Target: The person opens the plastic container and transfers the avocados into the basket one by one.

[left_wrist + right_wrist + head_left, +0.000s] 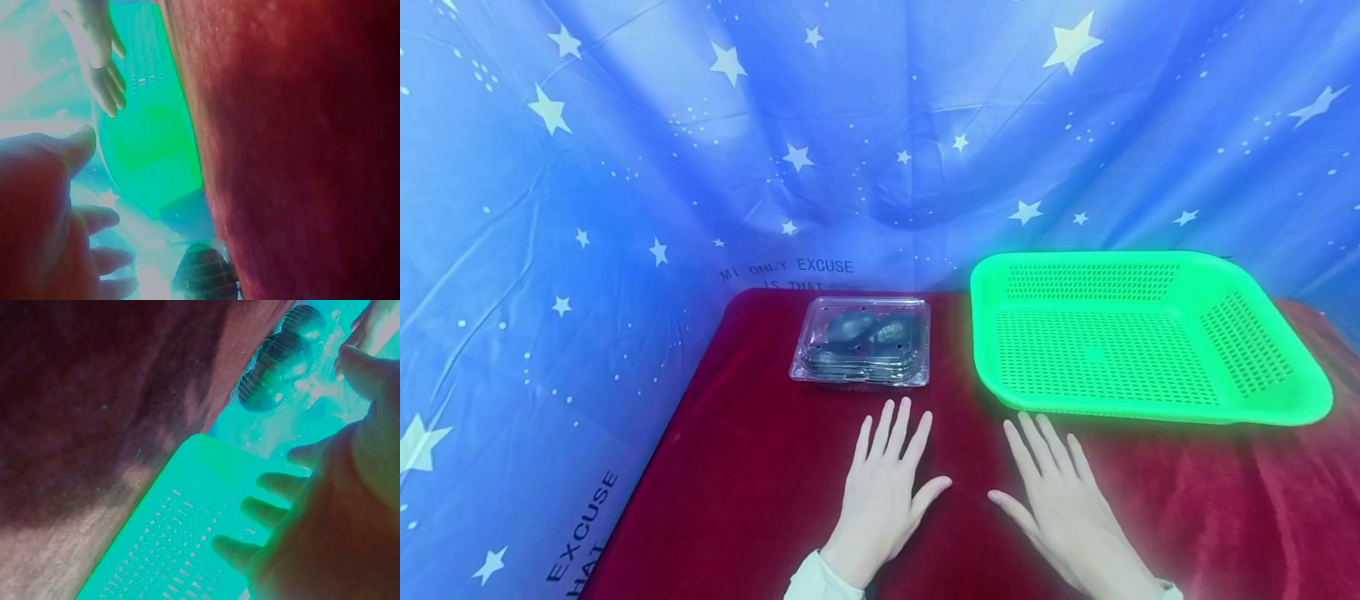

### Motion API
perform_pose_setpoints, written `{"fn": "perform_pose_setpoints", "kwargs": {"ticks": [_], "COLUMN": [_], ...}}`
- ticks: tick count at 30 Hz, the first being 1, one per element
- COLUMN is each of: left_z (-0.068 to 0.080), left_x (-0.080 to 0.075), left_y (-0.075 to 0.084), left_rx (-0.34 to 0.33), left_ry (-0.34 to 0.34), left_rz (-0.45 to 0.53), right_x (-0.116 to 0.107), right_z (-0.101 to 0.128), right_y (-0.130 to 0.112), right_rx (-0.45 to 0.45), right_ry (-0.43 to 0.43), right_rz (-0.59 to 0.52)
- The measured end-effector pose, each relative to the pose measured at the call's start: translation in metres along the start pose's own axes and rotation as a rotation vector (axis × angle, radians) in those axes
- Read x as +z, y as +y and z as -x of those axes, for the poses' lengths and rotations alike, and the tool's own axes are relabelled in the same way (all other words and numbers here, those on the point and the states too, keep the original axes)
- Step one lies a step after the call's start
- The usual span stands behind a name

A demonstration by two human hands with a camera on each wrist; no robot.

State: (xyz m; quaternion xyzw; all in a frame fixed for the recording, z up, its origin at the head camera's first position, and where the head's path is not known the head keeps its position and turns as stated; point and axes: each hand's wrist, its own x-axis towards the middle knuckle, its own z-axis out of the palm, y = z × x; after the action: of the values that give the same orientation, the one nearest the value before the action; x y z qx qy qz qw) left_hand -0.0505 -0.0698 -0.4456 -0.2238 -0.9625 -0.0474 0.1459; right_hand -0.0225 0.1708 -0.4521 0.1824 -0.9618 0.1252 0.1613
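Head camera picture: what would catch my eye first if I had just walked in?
Probably the bright green basket, empty, on the right of the red cloth, against a blue backdrop scattered with stars. Left of the basket sits a shut clear plastic box with dark rounded things inside. In front, the left hand and right hand lie flat on the cloth, holding nothing.

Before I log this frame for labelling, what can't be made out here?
- Dark items in the clear clamshell box: blurred behind the glossy lid in the head view; kind and count unclear.
- Left hand and right hand: palms face down, contact with the red cloth unsure.
- Green basket: cropped in both wrist views.
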Motion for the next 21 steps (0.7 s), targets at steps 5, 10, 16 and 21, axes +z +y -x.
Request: {"fn": "perform_pose_setpoints", "kwargs": {"ticks": [5,10,16,21], "left_z": [0.001,0.001,0.002,0.002], "left_x": [-0.004,-0.006,-0.009,-0.011], "left_y": [-0.006,-0.013,-0.020,-0.026], "left_rx": [-0.004,-0.004,-0.017,-0.031], "left_ry": [0.013,0.011,0.021,0.043], "left_rz": [0.015,0.007,0.026,0.056], "right_x": [0.001,0.002,0.003,0.004], "right_z": [-0.005,-0.010,-0.016,-0.021], "right_y": [-0.003,-0.006,-0.011,-0.013], "right_rx": [-0.021,-0.027,-0.048,-0.091], "right_ry": [0.005,0.000,0.013,0.045], "right_rz": [-0.030,-0.037,-0.065,-0.069]}}
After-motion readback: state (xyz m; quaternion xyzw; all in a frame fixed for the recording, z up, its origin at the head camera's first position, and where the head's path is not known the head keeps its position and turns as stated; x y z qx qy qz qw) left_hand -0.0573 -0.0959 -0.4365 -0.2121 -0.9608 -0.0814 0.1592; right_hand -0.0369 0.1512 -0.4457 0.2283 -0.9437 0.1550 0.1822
